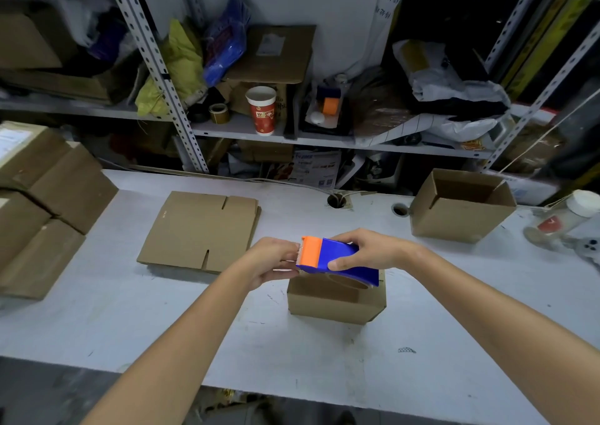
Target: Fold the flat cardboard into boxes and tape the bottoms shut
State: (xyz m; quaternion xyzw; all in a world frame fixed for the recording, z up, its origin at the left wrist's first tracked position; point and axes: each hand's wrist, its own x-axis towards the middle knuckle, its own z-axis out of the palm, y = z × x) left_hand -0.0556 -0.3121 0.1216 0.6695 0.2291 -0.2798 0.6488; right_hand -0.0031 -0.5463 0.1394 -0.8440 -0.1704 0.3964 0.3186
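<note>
A small folded cardboard box (334, 304) stands on the white table (292, 353) in front of me. Just above it my right hand (367, 250) grips a blue tape dispenser (341, 260) with an orange cutter end, its brown tape roll partly hidden underneath. My left hand (276, 259) pinches at the serrated cutter end, where the tape end sits. A stack of flat cardboard blanks (198, 229) lies to the left on the table. An open folded box (461, 207) stands at the back right.
Closed cartons (42, 203) are piled at the left edge of the table. A jar with a white lid (581, 207) and small items sit at the far right. Cluttered metal shelves with a red paper cup (262, 109) rise behind the table.
</note>
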